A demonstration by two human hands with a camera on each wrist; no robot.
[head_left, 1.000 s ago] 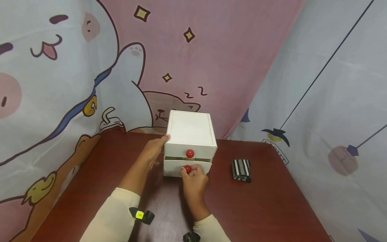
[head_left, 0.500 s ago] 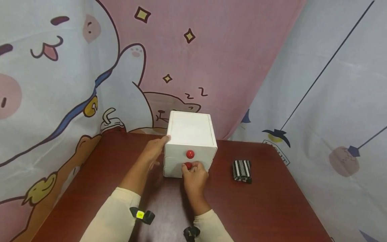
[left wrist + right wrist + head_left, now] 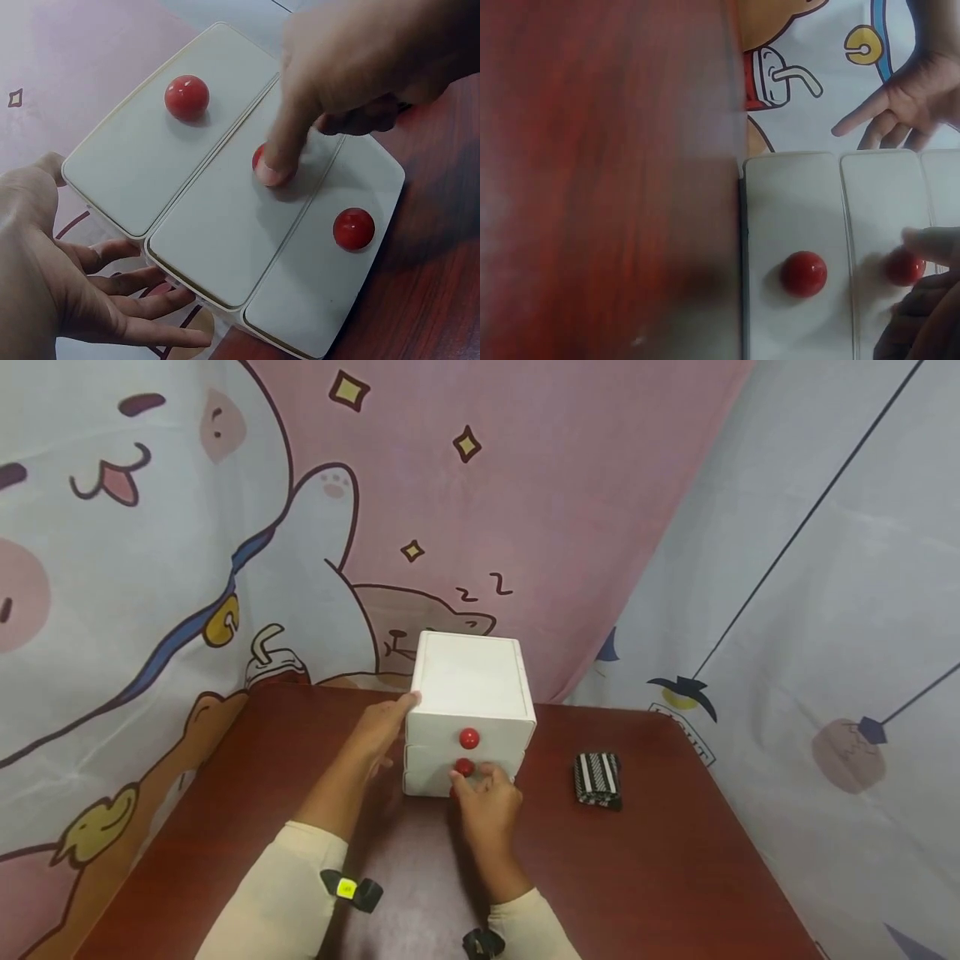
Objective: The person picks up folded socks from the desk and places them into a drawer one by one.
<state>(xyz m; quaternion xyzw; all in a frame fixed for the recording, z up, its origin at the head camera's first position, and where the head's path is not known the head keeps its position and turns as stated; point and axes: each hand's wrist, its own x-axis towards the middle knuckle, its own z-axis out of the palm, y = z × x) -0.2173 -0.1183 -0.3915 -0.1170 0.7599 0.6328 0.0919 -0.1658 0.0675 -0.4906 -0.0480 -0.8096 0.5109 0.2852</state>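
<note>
A white drawer box (image 3: 472, 677) stands on the table, its three drawers flush at the front, each with a round red knob. My left hand (image 3: 378, 731) rests against its left side, thumb at the upper edge; the left wrist view shows the fingers spread along that side. My right hand (image 3: 491, 810) is at the middle drawer's knob (image 3: 465, 767). Its thumb touches this knob in the left wrist view, while the other fingers stand apart from it. Above is the top knob (image 3: 187, 97); the bottom knob (image 3: 354, 229) is largely hidden by the right hand in the head view.
A folded black-and-white striped cloth (image 3: 597, 779) lies right of the box on the dark red table (image 3: 660, 860). Behind the table hangs a printed cloth backdrop (image 3: 570, 510) with cartoon animals.
The middle drawer, pulled partway out a second ago, has slid in flush under my right hand. That hand's fingers have since loosened from the knob. My left hand has stayed in place.
</note>
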